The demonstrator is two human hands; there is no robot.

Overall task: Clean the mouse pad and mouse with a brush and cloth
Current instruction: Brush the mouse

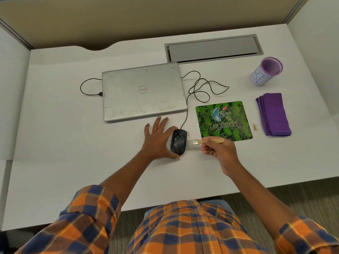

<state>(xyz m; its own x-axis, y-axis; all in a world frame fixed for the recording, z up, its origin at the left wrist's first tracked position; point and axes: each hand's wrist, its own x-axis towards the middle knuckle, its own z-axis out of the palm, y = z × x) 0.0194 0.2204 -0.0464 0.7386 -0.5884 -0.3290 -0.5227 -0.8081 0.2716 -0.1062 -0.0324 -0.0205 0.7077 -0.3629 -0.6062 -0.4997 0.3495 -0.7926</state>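
A black wired mouse (179,142) with pale crumbs on its back lies on the white desk, left of the green mouse pad (223,121). My left hand (158,139) holds the mouse between thumb and index finger, the other fingers spread flat. My right hand (218,148) grips the wooden handle of a small brush (199,142). The bristles point left and touch the mouse's right side. A folded purple cloth (274,114) lies to the right of the pad.
A closed silver laptop (144,91) sits behind the mouse, with the mouse cable (200,88) looping beside it. A purple cup (266,71) stands at the back right. Brown crumbs (255,127) lie between pad and cloth. A grey cable hatch (213,48) sits at the back.
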